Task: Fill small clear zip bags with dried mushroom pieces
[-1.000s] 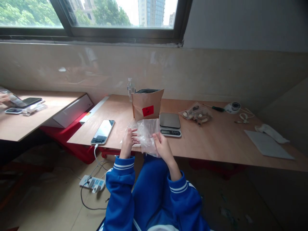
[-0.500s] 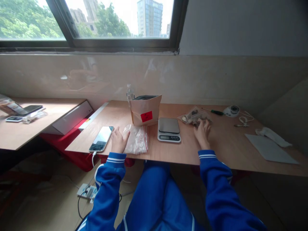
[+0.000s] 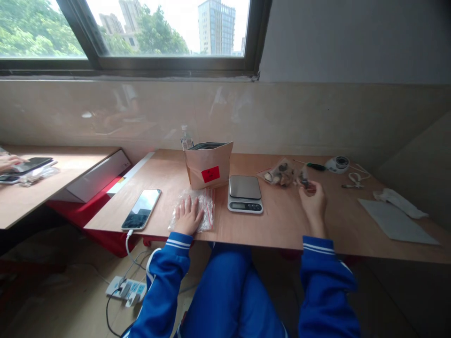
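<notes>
My left hand lies spread flat on a small heap of clear zip bags near the table's front edge. At the right, my right hand pinches the near right end of a clear plastic bag holding lumpy brown and whitish pieces; what those pieces are is hard to tell. Between my hands sits a digital kitchen scale with a bare metal plate. A kraft paper pouch with a red label stands upright behind the zip bags, its top gaping.
A charging phone lies left of my left hand. Behind the pouch is a water bottle. Farther right are a green-handled screwdriver, a white dome camera and a grey sheet. Another person's hand shows at the neighbouring table.
My left hand has moved right, from beside the phone onto the zip bags. My right hand has shifted right and now grips the end of the bag of pieces, raising that end.
</notes>
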Available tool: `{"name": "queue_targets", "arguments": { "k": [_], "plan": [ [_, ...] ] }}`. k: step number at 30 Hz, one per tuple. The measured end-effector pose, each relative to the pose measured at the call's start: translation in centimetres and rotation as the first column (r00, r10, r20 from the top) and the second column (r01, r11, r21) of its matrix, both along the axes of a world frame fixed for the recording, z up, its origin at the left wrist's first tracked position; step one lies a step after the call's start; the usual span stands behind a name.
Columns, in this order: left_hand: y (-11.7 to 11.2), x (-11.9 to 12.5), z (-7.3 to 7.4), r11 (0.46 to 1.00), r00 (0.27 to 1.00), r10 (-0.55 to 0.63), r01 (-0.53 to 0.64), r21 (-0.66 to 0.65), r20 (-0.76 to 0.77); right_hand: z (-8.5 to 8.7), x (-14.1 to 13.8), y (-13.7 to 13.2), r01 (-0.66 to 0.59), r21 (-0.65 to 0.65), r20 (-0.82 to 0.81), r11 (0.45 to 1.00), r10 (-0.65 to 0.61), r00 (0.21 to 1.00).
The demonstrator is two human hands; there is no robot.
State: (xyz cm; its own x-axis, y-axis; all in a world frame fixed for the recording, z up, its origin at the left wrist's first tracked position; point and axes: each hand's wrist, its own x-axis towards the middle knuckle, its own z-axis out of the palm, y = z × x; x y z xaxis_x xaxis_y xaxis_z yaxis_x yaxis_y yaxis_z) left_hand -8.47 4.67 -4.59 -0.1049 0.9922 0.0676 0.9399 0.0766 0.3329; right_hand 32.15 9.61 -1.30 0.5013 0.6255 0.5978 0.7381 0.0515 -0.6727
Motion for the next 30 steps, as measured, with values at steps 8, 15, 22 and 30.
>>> {"name": "queue_targets", "arguments": {
  "k": [8,15,22,30],
  "plan": [
    [-0.9,4.3,5.3,0.959,0.858,-0.192,0.061,0.277,0.477,4.8,-8.9,-7.0,0.01,0.267,-0.572,0.964,0.15,0.807],
    [-4.7,9.5,9.3,0.882,0.36,-0.392,0.41,0.234,0.846,5.4,-16.0,-10.3,-0.512,0.195,-0.8,0.836,0.438,0.41],
    [-5.8,9.3,7.8,0.983,0.213,-0.181,0.034,0.178,0.96,4.9,-18.2,-10.6,-0.495,0.082,-0.497,0.865,0.466,0.732],
    [-5.1,10.1,6.7,0.956,0.27,-0.219,-0.134,0.261,0.938,5.8,-20.3,-11.4,-0.764,-0.011,-0.405,0.645,0.696,0.593]
  ]
}}
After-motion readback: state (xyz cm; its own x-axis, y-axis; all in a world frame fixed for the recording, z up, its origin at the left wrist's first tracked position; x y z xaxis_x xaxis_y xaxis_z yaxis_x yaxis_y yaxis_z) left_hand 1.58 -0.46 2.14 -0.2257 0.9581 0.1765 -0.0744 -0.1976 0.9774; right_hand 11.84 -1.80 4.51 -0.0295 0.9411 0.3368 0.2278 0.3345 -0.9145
